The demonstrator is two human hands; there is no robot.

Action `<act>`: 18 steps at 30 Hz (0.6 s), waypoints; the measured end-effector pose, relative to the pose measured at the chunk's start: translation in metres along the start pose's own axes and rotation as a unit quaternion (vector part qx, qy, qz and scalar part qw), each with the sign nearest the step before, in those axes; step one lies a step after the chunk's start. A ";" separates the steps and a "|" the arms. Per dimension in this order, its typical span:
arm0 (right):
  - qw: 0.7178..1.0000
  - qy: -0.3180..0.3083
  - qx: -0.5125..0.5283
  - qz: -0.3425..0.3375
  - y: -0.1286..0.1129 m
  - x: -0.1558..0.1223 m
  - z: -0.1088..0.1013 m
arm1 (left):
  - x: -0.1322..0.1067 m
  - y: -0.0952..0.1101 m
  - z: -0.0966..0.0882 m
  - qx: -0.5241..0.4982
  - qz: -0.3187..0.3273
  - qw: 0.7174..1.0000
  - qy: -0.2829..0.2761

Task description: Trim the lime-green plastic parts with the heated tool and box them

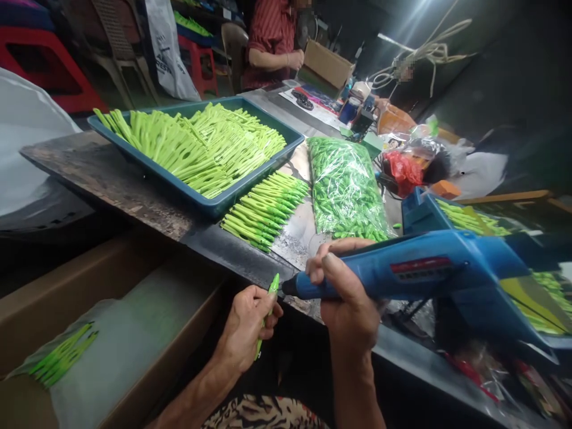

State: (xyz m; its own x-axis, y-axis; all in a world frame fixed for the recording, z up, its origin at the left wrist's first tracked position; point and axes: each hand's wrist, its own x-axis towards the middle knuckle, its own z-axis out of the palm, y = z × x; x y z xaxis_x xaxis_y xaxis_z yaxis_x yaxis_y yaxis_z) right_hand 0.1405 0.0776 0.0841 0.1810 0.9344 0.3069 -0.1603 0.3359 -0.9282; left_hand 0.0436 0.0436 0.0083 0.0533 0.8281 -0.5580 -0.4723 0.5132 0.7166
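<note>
My left hand (247,322) is closed around a green pen (267,316), held upright just below the table edge. My right hand (346,298) grips a blue glue gun (429,271), whose nozzle points left and nearly touches the pen's top end. A row of green pens (263,208) lies on the table just beyond my hands. Behind it a teal tray (210,205) is heaped with more green pen parts.
A clear bag of green pieces (346,187) lies right of the pen row. A cardboard box with a plastic liner and a few green pens (62,354) stands at lower left. Another person in a red striped shirt (270,36) sits at the far end beside a cardboard box (326,65).
</note>
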 end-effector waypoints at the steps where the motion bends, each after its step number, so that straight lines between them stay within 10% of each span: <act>1: 1.000 -0.005 -0.001 -0.001 0.000 0.000 0.001 | 0.000 0.000 0.001 -0.003 -0.001 1.000 0.000; 18: 1.000 0.018 -0.019 0.001 -0.001 0.002 0.010 | 0.000 0.001 0.003 -0.018 -0.013 1.000 0.008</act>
State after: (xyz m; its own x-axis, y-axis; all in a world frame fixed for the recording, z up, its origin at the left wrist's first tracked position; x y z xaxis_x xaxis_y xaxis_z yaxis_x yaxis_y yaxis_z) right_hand 0.1313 0.0806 0.0881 0.2165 0.9296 0.2983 -0.1244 0.3293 -0.9360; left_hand 0.0462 0.0452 0.0103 0.0523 0.8105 -0.5834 -0.5023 0.5262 0.6861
